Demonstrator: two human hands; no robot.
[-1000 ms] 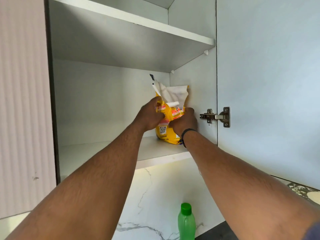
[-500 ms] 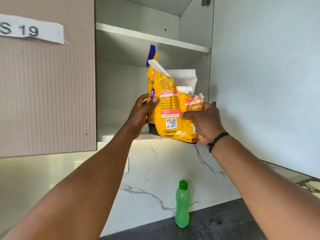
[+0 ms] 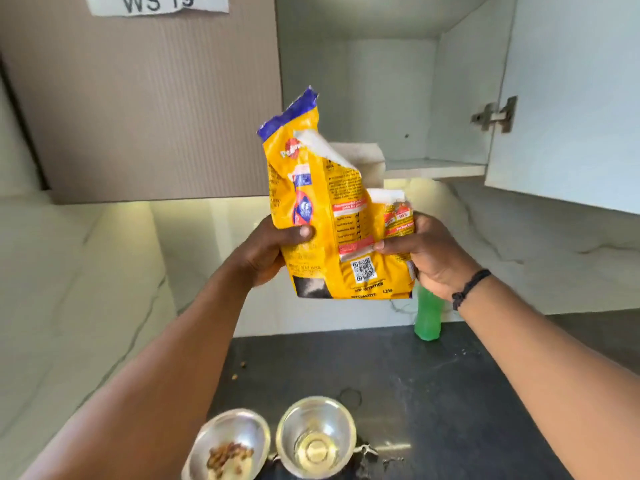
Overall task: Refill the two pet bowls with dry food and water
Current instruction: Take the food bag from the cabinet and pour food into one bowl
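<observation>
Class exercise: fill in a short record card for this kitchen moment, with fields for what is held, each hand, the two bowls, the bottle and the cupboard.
held: yellow food bag, torn open at top, above the counter
left hand: grips bag's left side
right hand: grips bag's right side
left bowl: a few kibbles inside
right bowl: no kibble
green bottle: upright by the backsplash
cupboard door: open

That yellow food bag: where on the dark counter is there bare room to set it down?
The widest bare patch of the counter lies right of the two steel bowls and in front of the green bottle. Behind the bowls it is mostly bare, with a few stray kibbles. The near edge is crowded by the bowls.
</observation>
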